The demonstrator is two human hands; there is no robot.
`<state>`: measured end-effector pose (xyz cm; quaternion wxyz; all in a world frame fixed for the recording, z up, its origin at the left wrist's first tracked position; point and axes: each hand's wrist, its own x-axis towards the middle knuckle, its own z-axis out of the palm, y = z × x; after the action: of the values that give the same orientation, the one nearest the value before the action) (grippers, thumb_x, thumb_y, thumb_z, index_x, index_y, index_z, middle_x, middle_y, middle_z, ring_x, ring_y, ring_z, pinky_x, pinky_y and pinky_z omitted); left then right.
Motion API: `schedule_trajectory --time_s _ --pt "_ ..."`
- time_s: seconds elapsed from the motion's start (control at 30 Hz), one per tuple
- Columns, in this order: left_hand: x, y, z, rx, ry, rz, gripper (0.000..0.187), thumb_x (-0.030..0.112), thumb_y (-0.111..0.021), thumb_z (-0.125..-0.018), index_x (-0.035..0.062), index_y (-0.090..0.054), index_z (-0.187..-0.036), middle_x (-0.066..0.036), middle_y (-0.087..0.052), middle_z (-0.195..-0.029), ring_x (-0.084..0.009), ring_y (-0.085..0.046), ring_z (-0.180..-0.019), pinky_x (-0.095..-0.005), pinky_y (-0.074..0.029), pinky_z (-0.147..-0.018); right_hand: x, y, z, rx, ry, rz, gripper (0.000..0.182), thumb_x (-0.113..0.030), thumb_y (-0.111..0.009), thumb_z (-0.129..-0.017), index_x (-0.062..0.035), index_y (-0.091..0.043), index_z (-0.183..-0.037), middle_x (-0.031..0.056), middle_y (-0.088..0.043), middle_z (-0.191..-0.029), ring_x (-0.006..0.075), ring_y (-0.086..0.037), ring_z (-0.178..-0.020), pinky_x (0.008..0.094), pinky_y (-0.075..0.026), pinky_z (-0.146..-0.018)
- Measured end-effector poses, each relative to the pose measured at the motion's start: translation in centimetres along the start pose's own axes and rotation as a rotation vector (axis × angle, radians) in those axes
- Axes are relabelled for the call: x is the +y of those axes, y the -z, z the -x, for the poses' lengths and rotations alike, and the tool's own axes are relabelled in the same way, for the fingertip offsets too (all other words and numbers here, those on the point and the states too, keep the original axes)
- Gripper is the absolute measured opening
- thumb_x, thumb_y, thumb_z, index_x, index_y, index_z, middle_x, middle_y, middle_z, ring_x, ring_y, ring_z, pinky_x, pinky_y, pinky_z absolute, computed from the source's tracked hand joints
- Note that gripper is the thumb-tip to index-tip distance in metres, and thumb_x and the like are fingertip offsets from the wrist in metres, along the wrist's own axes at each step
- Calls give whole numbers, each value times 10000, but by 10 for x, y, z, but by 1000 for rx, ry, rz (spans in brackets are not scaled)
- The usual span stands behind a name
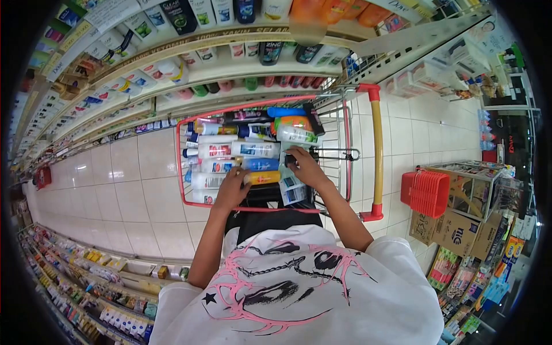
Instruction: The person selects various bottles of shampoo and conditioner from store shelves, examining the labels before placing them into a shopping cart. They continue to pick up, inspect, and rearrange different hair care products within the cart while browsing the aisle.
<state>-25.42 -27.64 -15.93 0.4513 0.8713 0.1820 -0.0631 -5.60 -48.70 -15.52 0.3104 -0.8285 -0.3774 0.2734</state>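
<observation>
A red-rimmed shopping cart [276, 210] in front of me holds rows of toiletry bottles lying on their sides. My left hand [232, 188] curls its fingers round the cap end of a yellow bottle [264, 177]. Just above that lies a blue bottle [261, 165], beside a white and blue bottle [256, 150]. My right hand [306, 165] is closed at a small dark item [290, 161], whose kind I cannot make out. Pale blue and white packs [294, 190] lie below it. Nearer the cart's far side are a green and white bottle [298, 134] and a black box [314, 119].
Shelves of shampoo bottles [172, 70] run along the far side of the cart. The yellow cart handle [376, 152] stands at the right. Beyond it are stacked red baskets [425, 192] and cardboard boxes [457, 231]. Another stocked shelf [98, 287] lies at the lower left.
</observation>
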Motion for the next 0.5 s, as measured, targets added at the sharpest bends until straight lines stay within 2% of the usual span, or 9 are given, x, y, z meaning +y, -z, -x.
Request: schedule_trajectory --time_s 0.1,0.17,0.27,0.37,0.43,0.5 --pt "-4 -5 -2 6 -15 -19 385 134 -669 -829 65 -595 -1201 -185 -528 -1207 -394 -565 -1076 -434 -474 -915 8 -14 30 -51 -64 42 485 -79 -684 -805 -54 -533 -1265 156 -441 -1411 374 -452 -1282 427 -409 -1049" --pt "-5 -6 -3 15 -5 28 383 102 -671 -827 60 -592 -1200 -171 -531 -1157 -365 -561 -1049 -395 -469 -911 13 -17 39 -53 -70 49 519 -81 -705 -789 -52 -523 -1275 155 -440 -1411 378 -462 -1271 431 -410 -1048" --pt "1 -7 2 -22 59 25 423 111 -682 -824 66 -566 -1229 -169 -523 -1124 -350 -586 -984 -396 -487 -875 15 -22 45 43 -12 179 527 -39 -681 -764 -53 -525 -1267 162 -475 -1362 376 -493 -1227 431 -430 -1014" --pt "-5 -13 2 8 39 -31 456 136 -683 -832 70 -537 -1258 -171 -522 -1099 -330 -602 -903 -400 -500 -827 18 -16 30 2 -107 70 523 -42 -674 -775 -57 -521 -1275 165 -489 -1352 369 -496 -1223 414 -436 -1000" --pt "1 -12 6 -9 84 30 463 151 -668 -823 74 -551 -1265 -187 -534 -1086 -384 -578 -992 -423 -482 -872 3 -2 13 80 -88 63 481 -59 -669 -788 -56 -540 -1251 175 -511 -1315 356 -520 -1198 401 -442 -984" --pt "0 -14 9 -4 73 7 463 166 -667 -842 70 -538 -1277 -177 -537 -1078 -348 -591 -948 -405 -489 -848 0 7 -10 405 80 274 445 -148 -684 -800 -50 -562 -1217 178 -526 -1273 355 -540 -1169 400 -439 -984"
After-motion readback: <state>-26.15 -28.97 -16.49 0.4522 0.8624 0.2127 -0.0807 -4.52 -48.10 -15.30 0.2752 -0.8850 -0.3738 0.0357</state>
